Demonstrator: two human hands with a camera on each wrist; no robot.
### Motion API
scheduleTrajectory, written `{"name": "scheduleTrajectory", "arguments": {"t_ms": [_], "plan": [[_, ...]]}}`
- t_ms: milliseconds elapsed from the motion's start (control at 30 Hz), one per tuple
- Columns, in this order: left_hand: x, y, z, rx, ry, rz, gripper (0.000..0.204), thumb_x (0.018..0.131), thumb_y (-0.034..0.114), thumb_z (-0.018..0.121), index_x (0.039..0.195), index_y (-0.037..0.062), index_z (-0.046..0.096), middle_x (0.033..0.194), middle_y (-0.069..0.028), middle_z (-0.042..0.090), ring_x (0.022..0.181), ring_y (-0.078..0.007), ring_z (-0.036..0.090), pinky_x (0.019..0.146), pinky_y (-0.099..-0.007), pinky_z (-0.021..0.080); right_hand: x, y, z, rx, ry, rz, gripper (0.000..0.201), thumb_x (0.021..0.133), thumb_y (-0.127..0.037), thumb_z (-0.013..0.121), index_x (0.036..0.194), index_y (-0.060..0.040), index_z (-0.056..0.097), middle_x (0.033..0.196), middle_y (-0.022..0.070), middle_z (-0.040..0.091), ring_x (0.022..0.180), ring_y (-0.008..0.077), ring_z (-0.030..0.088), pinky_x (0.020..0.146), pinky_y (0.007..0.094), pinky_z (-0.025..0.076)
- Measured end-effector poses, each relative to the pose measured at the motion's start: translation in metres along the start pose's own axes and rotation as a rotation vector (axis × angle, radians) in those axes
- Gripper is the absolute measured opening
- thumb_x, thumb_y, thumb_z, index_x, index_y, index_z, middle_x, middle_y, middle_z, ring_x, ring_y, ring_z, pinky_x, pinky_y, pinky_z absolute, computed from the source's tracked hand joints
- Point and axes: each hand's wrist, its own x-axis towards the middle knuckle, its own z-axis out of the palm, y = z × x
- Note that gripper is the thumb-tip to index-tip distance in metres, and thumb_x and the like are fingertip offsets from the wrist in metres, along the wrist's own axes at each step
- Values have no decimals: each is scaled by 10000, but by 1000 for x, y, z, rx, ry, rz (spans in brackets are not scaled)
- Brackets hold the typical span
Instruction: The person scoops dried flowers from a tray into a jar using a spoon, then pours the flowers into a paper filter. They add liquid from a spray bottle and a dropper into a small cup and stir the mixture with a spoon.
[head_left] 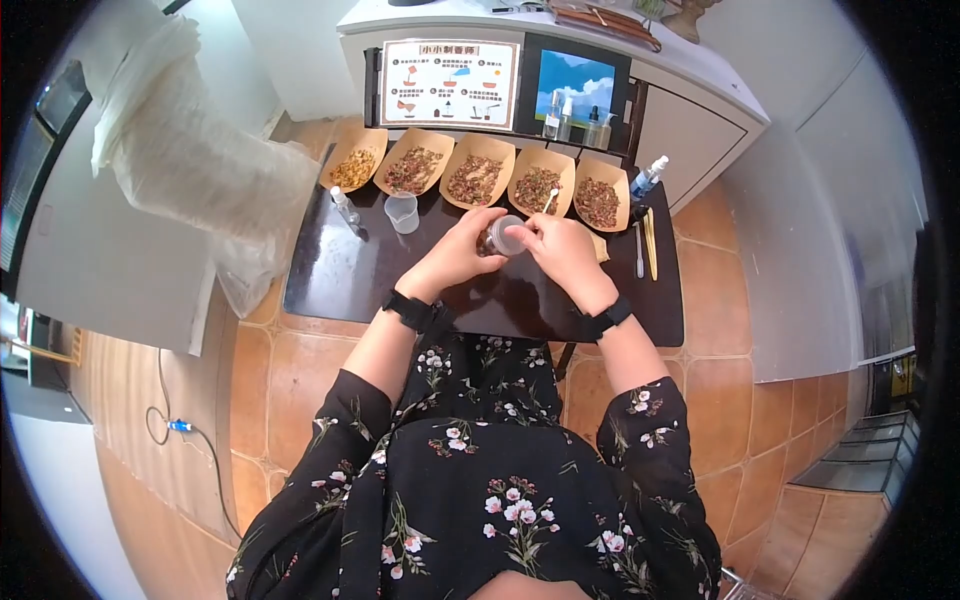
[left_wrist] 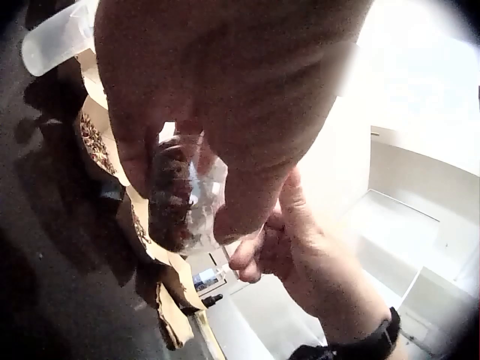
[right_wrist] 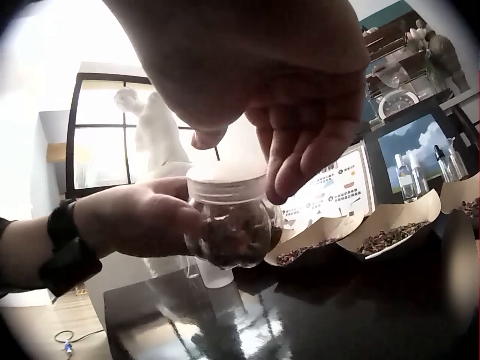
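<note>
A clear glass jar [right_wrist: 232, 236] with dark dried bits inside is held upright above the dark table. My left hand [head_left: 458, 252] grips it round the body, fingers on one side and thumb on the other. On top sits a translucent screw lid [right_wrist: 225, 186], level on the jar's mouth. My right hand [head_left: 568, 258] pinches this lid, thumb and fingers at opposite sides of its rim. From the left wrist, the left hand's thumb and fingers stand around the jar [left_wrist: 186, 191], with the right hand [left_wrist: 274, 247] beyond it.
Several paper trays [head_left: 478, 175] of dried petals line the table's [head_left: 400, 290] back. A plastic cup [head_left: 402, 213] and small bottle [head_left: 345, 207] stand left. A blue spray bottle [head_left: 648, 180] and tweezers [head_left: 653, 245] are right. Behind stands an instruction board [head_left: 450, 85].
</note>
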Motion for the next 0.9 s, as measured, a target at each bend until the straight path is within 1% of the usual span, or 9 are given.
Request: {"name": "scheduleTrajectory", "arguments": {"t_ms": [200,233,267,367,533,600,667,800,900], "plan": [[4,-9,-3,92,125,44,719,732,85,792,1373,33,469,1318,-148,501,1114,-260,580,906,-330,508,-2,-8,3,22,98,-166,575,889,-443,651,1289,-40,563,998,175,696,953,351,661,784,426,522],[4,-10,-4,107,157,34,718,733,87,794,1371,31,469,1322,-153,499,1120,-267,583,904,-329,512,1,-19,-10,17,-195,137,626,883,-430,661,1347,-39,509,1156,193,655,1086,361,614,890,426,503],[4,-11,-4,108,160,34,718,733,87,794,1371,31,469,1322,-153,499,1120,-267,583,904,-329,512,1,-15,-6,16,-196,134,626,883,-430,661,1347,-39,509,1156,193,655,1086,361,614,890,426,503],[3,-7,-6,154,246,-15,709,732,83,794,1363,28,475,1309,-155,505,1129,-285,577,900,-337,518,0,9,17,-101,173,-233,670,865,-316,701,1440,-107,428,1320,198,562,1201,359,545,991,418,466],[2,-10,3,90,205,50,672,728,76,788,1335,37,503,1300,-146,517,1151,-284,563,891,-338,518,4,5,21,-22,37,-349,640,833,-238,727,1400,-86,473,1242,185,579,1188,363,548,981,411,469],[3,-10,8,114,217,31,657,720,73,789,1316,43,514,1297,-140,525,1168,-313,549,932,-366,496,11,7,20,53,-17,-127,568,809,-203,754,1321,-84,539,1104,149,590,950,308,618,872,385,499],[1,-14,16,241,281,111,645,708,61,783,1299,55,525,1298,-137,532,1192,-346,524,985,-399,463,13,14,27,-20,44,-182,511,786,-187,774,1235,-60,566,1023,139,582,815,292,611,791,382,503],[0,-28,25,201,376,66,677,685,36,781,1308,68,518,1317,-134,526,1227,-358,499,1009,-417,448,11,10,30,8,28,-195,566,819,-254,745,1287,-64,491,1119,197,554,1069,388,581,894,435,490],[-2,-31,26,24,307,58,708,750,153,803,1371,74,471,1346,-146,503,1167,-304,556,962,-388,482,13,16,34,-2,34,-167,568,820,-310,743,1263,-45,508,1131,199,562,1057,385,592,898,440,486]]}}
